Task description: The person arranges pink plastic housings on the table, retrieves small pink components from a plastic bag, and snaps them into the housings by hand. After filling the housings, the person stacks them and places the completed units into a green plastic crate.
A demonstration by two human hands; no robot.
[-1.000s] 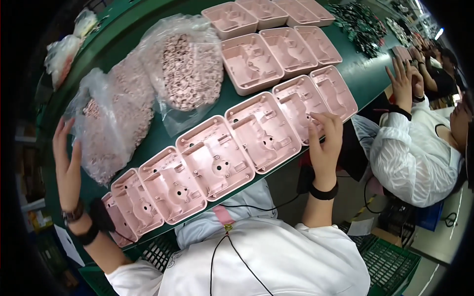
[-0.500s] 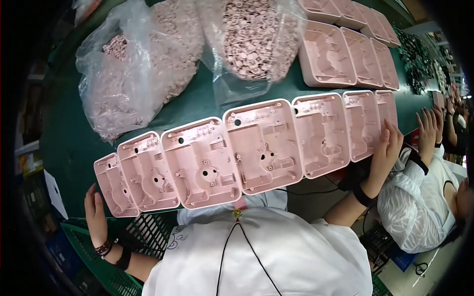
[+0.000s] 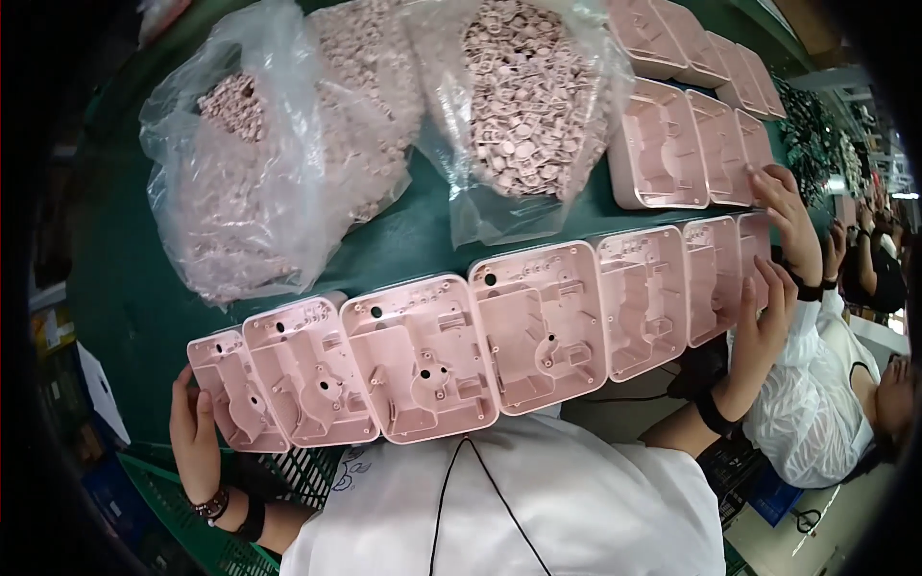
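Several open pink plastic housings stand side by side in a long row in front of me, with holes, posts and ribs inside. My left hand [image 3: 196,432] lies along the outer side of the leftmost housing [image 3: 227,384], its thumb and fingers against the wall. At the other end, my right hand [image 3: 765,322] has its fingers against the rightmost housing [image 3: 756,240]. Both hands clasp the row between them; some fingertips are hidden behind the walls. A co-worker's hand [image 3: 792,221] reaches in just beyond my right hand, near the end of a second row of pink housings [image 3: 663,144].
Clear plastic bags [image 3: 235,182] of small pink parts lie on the green table [image 3: 437,259], one bag [image 3: 528,106] gaping. More pink housings [image 3: 648,38] stand at the far right, near a dark green heap [image 3: 807,125]. A green crate [image 3: 182,509] is at my lower left.
The whole view has shifted, so the bags and housings appear lower. The co-worker's hand has moved left to the end of the second row. My hands remain at the ends of the near row.
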